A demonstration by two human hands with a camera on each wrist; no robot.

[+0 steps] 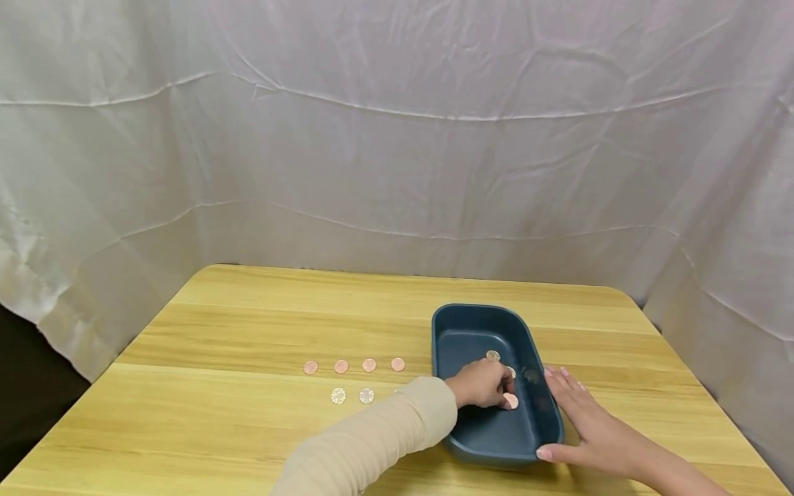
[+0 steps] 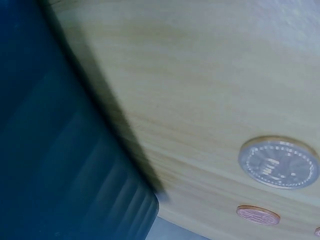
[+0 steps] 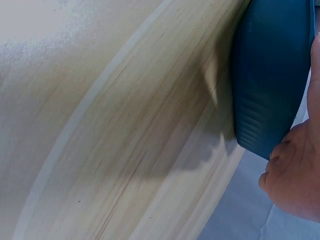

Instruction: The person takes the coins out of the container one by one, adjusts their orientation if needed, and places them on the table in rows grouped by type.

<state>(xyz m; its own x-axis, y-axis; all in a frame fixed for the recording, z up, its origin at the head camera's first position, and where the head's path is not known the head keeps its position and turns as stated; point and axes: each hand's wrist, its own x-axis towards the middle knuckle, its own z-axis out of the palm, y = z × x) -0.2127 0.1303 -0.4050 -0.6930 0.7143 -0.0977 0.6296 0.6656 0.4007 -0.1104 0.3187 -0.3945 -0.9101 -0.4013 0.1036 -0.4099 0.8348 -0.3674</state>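
Observation:
My left hand (image 1: 482, 383) reaches into a dark blue tray (image 1: 449, 344), its thumb and fingertips pinching a copper-coloured coin (image 1: 511, 401) low inside. Just beyond those fingers lie a pale gold coin (image 1: 493, 355) and another coin (image 1: 511, 373), partly covered by the hand. Along the tray's right outer side rests my right hand (image 1: 586, 427), fingers extended against the wall and thumb at the near corner of the rim. From the right wrist camera, part of that hand (image 3: 295, 175) shows at the tray's wall (image 3: 270, 85). The left wrist view does not show the left hand.
Left of the tray, several copper coins (image 1: 341, 366) form a row on the wooden table (image 1: 217, 413). A nearer row has silver coins (image 1: 367, 395), one partly hidden by the left sleeve (image 1: 384, 427). Pale curtains (image 1: 397, 172) surround the table's back and sides.

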